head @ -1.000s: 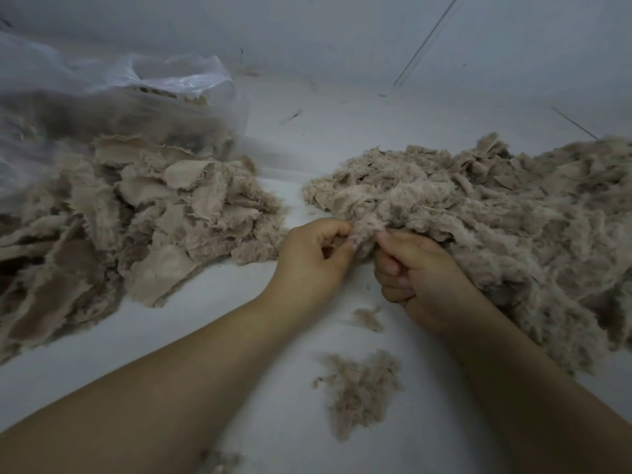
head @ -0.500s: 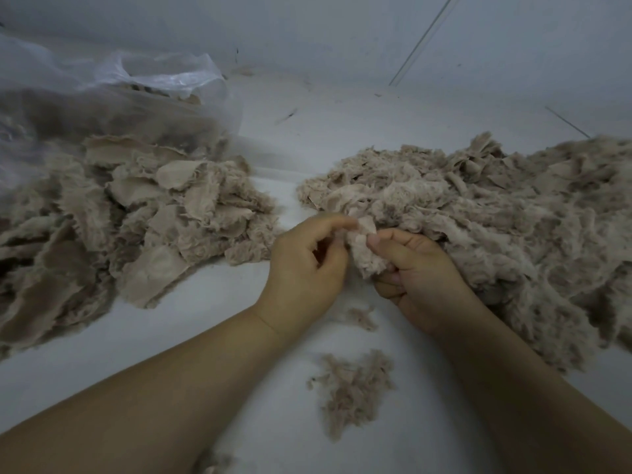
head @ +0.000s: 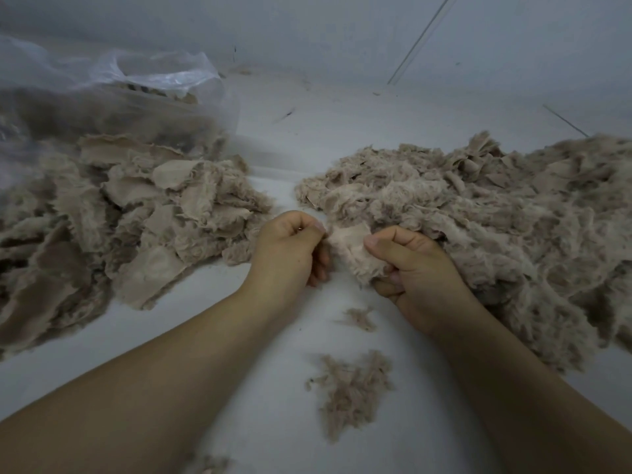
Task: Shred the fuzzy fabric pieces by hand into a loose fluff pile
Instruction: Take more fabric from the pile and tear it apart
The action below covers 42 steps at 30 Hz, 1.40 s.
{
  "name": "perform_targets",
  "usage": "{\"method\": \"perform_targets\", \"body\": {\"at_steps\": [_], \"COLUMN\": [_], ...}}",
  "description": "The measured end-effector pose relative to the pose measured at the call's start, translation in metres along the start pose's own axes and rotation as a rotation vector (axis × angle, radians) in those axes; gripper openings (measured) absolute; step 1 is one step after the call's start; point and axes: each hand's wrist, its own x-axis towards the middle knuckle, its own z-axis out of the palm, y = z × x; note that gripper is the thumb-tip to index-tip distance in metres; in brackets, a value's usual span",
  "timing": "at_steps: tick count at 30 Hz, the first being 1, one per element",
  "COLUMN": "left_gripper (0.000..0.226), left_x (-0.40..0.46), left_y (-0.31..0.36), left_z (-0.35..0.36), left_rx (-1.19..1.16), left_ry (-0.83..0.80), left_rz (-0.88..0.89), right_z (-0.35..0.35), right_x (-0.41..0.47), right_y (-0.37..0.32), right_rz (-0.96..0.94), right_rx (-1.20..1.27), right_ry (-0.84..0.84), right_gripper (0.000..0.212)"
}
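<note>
Pinching one fabric piece (head: 355,249) at frame centre, left hand (head: 290,249) and right hand (head: 415,268) fingers curled tight, risks fluff scattering short of the right-side fluff pile (head: 496,213).

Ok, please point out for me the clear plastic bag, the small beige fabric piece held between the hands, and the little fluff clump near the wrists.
Clear plastic bag (head: 164,75): head view, on its crumpled upper rim.
Small beige fabric piece (head: 354,246): head view, on its middle.
Little beige fluff clump (head: 350,388): head view, on its centre.
</note>
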Motion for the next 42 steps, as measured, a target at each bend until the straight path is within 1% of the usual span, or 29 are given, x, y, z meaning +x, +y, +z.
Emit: {"method": "perform_targets", "body": {"at_steps": [2, 4, 6, 7, 9, 10, 11, 13, 15, 16, 17, 19, 21, 24, 26, 31, 35, 36, 37, 38, 39, 41, 42], "left_gripper": [0.031, 0.033, 0.02, 0.017, 0.021, 0.023, 0.027, 0.042, 0.048, 0.048, 0.046, 0.039, 0.03, 0.016, 0.015, 0.01, 0.011, 0.011, 0.01, 0.011, 0.017, 0.04, 0.048], "left_x": [-0.001, -0.002, -0.002, -0.002, -0.002, -0.002, -0.003, -0.006, -0.011, -0.012, -0.012, -0.009, -0.006, -0.002, 0.001, 0.006, 0.005, 0.004, 0.003, 0.002, 0.001, 0.001, 0.001], "left_y": [0.001, 0.0, -0.001, -0.002, -0.001, 0.001, 0.003, 0.008, 0.013, 0.013, 0.013, 0.013, 0.013, 0.015, 0.016, 0.019, 0.023, 0.023, 0.023, 0.022, 0.022, 0.019, 0.017], "left_z": [0.004, 0.005, 0.004, 0.003, 0.001, 0.001, 0.001, 0.002, 0.003, 0.003, 0.003, 0.001, -0.004, -0.012, -0.019, -0.029, -0.029, -0.028, -0.027, -0.026, -0.024, -0.019, -0.017], "left_rx": [0.043, 0.141, 0.137, 0.107, 0.031, -0.003, -0.019, 0.054, 0.238, 0.315, 0.356, 0.333, 0.227, 0.105, 0.076, 0.143, 0.406, 0.445, 0.446, 0.417, 0.368, 0.263, 0.217], "left_ry": [-0.087, -0.126, -0.087, -0.045, 0.037, 0.052, 0.03, -0.129, -0.318, -0.377, -0.402, -0.411, -0.433, -0.557, -0.664, -0.878, -1.145, -1.173, -1.147, -1.082, -0.995, -0.801, -0.697], "left_rz": [0.003, 0.004, 0.001, -0.001, -0.02, -0.034, -0.048, -0.087, -0.107, -0.101, -0.099, -0.131, -0.186, -0.234, -0.272, -0.308, -0.256, -0.236, -0.222, -0.225, -0.24, -0.286, -0.3], "right_z": [0.0, 0.001, 0.0, -0.001, 0.0, 0.0, 0.0, 0.0, 0.0, 0.001, 0.001, 0.001, 0.001, 0.001, 0.002, 0.004, 0.005, 0.006, 0.006, 0.006, 0.005, 0.005, 0.005], "right_x": [-0.001, -0.002, -0.001, -0.001, -0.001, 0.0, 0.0, 0.0, -0.001, -0.001, -0.001, -0.002, -0.002, -0.001, 0.0, -0.001, -0.002, -0.002, -0.002, -0.002, -0.002, -0.003, -0.003], "right_y": [0.001, 0.001, 0.002, 0.002, 0.002, 0.002, 0.002, 0.002, 0.001, 0.001, 0.0, -0.001, -0.002, -0.001, -0.001, -0.001, -0.003, -0.003, -0.003, -0.003, -0.003, -0.003, -0.003], "right_rz": [-0.024, -0.039, -0.038, -0.033, -0.022, -0.02, -0.022, -0.023, -0.016, -0.014, -0.014, -0.012, -0.01, -0.005, 0.0, 0.014, 0.024, 0.025, 0.024, 0.019, 0.014, 0.009, 0.008], "right_rx": [-0.04, -0.077, -0.069, -0.054, -0.026, -0.016, -0.013, -0.013, -0.005, 0.004, 0.013, 0.027, 0.048, 0.07, 0.074, 0.073, 0.132, 0.142, 0.144, 0.138, 0.128, 0.106, 0.104], "right_ry": [-0.041, -0.056, -0.042, -0.032, -0.011, 0.0, 0.011, 0.031, 0.039, 0.033, 0.023, 0.009, 0.01, 0.031, 0.048, 0.081, 0.094, 0.096, 0.097, 0.098, 0.097, 0.089, 0.081], "right_gripper": [0.016, 0.018, 0.016, 0.014, 0.014, 0.015, 0.016, 0.023, 0.027, 0.024, 0.017, 0.013, 0.014, 0.017, 0.019, 0.024, 0.029, 0.03, 0.031, 0.033, 0.036, 0.041, 0.041]}}
